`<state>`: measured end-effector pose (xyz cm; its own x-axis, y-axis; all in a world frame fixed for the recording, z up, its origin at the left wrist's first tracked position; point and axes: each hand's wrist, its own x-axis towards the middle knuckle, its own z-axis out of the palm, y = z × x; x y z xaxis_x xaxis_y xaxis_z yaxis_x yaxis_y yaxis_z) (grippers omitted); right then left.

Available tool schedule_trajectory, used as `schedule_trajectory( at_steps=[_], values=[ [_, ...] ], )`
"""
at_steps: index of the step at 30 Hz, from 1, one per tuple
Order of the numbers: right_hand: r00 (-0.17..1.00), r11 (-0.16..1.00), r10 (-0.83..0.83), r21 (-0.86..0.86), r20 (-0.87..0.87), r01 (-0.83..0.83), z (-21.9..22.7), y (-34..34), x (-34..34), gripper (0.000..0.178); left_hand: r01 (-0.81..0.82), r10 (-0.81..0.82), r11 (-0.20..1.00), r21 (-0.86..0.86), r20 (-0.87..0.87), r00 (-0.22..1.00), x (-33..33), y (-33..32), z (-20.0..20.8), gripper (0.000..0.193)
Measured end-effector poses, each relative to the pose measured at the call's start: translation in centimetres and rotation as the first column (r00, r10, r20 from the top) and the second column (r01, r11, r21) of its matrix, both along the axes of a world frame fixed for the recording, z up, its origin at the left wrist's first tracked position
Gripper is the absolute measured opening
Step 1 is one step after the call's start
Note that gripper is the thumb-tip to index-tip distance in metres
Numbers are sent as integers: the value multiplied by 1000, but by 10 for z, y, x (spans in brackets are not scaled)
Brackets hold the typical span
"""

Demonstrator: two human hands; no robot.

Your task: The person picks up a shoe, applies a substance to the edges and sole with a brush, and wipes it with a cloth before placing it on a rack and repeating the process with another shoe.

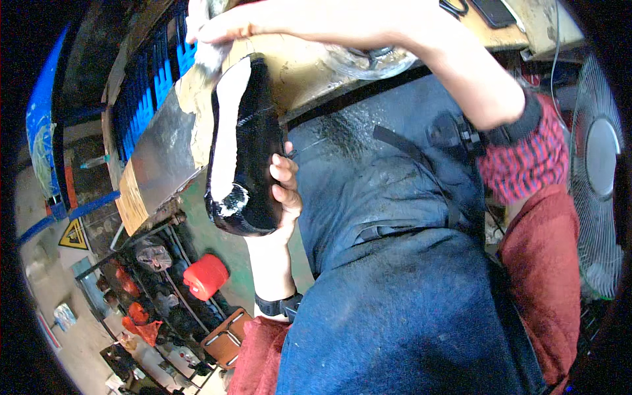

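Observation:
My left hand (288, 194) is closed round a glossy black shoe (260, 141), its fingers curling over the side near the heel. The shoe's underside shows a long white strip, with a rough white patch (230, 201) at the heel. Above its toe, at the top edge, my right hand (227, 25) has bent fingers closed on a greyish-white thing (209, 58) that I cannot make out. Part of that hand is cut off by the frame.
A worktable (296, 66) carries a clear bowl (368, 62), scissors (454, 6) and a dark phone (494, 12). A blue slatted rack (155, 79) stands left, a fan (599, 158) right. Below left are a red jug (206, 276) and an orange chair (227, 339). A dark blue apron covers my lap.

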<state>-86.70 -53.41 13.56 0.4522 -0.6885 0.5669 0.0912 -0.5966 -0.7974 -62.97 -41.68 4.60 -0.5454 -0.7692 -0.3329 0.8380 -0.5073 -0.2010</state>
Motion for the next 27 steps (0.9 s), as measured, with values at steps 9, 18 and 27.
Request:
schedule_trajectory(
  at_steps=[9,18,27],
  values=[
    [939,877,-298,438,171,199,1,-34,2,27,107,410,904,-414,910,56,-3,18,0,87],
    [944,942,-307,176,119,284,12,-55,22,22,108,466,872,-477,877,114,-4,29,-5,97],
    [955,952,-288,132,67,277,-24,8,17,11,31,483,868,-496,857,180,-2,13,2,93]
  ],
)
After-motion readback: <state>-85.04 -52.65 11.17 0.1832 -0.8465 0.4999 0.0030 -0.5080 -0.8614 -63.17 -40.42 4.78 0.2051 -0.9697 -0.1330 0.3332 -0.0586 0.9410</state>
